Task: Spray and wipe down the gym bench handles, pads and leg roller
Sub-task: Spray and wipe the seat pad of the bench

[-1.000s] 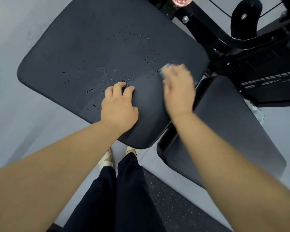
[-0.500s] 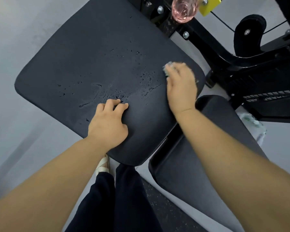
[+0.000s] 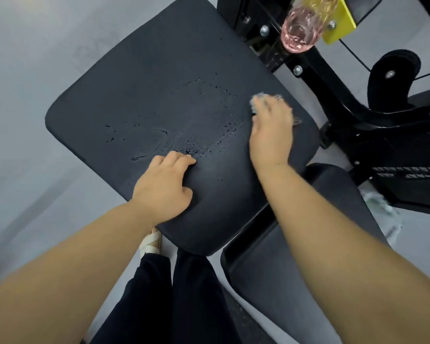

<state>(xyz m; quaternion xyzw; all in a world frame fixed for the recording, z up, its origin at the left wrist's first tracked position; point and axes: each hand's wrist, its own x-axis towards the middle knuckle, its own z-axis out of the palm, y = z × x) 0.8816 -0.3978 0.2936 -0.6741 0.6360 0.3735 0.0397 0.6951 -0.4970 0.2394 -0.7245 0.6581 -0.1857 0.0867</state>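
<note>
Fingers (image 3: 181,158) of the left hand (image 3: 163,187) curl loosely on the big pad (image 3: 144,90), bracing its near edge and grasping nothing. The right hand (image 3: 269,130) presses flat on a pale cloth (image 3: 257,98), which is pinned under the palm against the pad's right side; only a blurred corner of it shows past the fingertips.

Compared with a second ago, the right hand and cloth sit further up the pad's right edge, toward the frame, while the left hand keeps its place at the near edge. That reads as a wiping stroke along the right margin of the pad.

Droplets (image 3: 201,145) and streaks of spray lie across the pad's middle, just left of the cloth and just beyond the left fingertips, so most of the wet patch looks unwiped. My judgement is that the pad is early in its wipe and the next passes need to sweep leftward through the drops.

Beyond the pad's far right corner a pink bottle (image 3: 299,28) rests on the black frame (image 3: 338,105). A second pad (image 3: 338,194) lies right of the big one, partly under the right forearm.
</note>
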